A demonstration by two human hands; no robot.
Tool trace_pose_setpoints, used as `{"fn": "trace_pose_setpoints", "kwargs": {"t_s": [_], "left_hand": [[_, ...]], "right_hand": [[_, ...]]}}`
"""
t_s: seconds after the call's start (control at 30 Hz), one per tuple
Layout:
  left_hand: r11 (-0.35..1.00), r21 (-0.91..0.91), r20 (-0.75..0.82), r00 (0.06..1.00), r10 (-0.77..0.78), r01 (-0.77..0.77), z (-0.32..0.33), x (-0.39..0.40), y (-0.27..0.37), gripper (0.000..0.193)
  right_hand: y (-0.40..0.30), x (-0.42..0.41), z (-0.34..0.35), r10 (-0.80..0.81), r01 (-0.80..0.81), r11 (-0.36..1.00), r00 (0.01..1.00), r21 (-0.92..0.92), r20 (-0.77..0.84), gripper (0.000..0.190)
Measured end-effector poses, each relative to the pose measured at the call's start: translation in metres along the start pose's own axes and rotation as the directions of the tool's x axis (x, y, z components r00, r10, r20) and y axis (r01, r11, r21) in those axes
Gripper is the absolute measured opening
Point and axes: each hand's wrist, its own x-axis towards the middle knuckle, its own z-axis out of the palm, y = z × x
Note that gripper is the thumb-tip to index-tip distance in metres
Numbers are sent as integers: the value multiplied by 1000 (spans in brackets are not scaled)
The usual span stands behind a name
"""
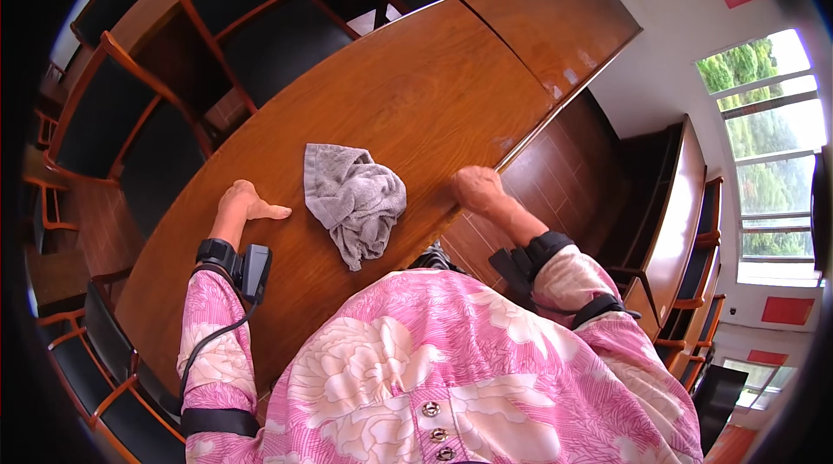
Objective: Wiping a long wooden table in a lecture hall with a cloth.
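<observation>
A crumpled grey terry cloth lies on the wooden table between my hands, touching neither. To its left my left hand rests at the tabletop with the thumb stretched out towards the cloth; its other fingers are largely hidden, and nothing shows in it. My right hand is at the table's near edge, right of the cloth, with the fingers bent down and their tips hidden. Whether it grips the edge cannot be told. Both wrists wear black straps with devices.
Black-seated wooden chairs line the table's far side and the left. A seam crosses the tabletop towards its far right end. Beyond the near edge lies a tiled floor; a second wooden desk and chairs stand right, by a windowed wall.
</observation>
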Motion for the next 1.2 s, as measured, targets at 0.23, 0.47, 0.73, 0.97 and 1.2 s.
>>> {"fn": "trace_pose_setpoints", "kwargs": {"t_s": [0.23, 0.47, 0.73, 0.97, 1.2], "left_hand": [[999, -2, -35, 998, 48, -49, 9, 8, -9, 105], [999, -9, -62, 997, 52, -52, 8, 7, -7, 107], [999, -10, -90, 995, 30, -31, 6, -2, -5, 104], [999, -26, -104, 994, 27, -30, 7, -1, -5, 104], [999, -28, -81, 996, 31, -34, 8, 2, -6, 104]], "right_hand": [[-25, -13, 3, -170, 170, 982, 985, 79, -4, 12], [-6, 3, -4, 12, -11, 994, 1000, 112, -7, 16], [-13, 2, -9, -19, 12, 975, 999, 220, 30, 14], [-20, 11, -6, 25, -42, 984, 994, 172, 105, 15], [-5, 12, -6, 39, -39, 967, 999, 251, 3, 12]]}}
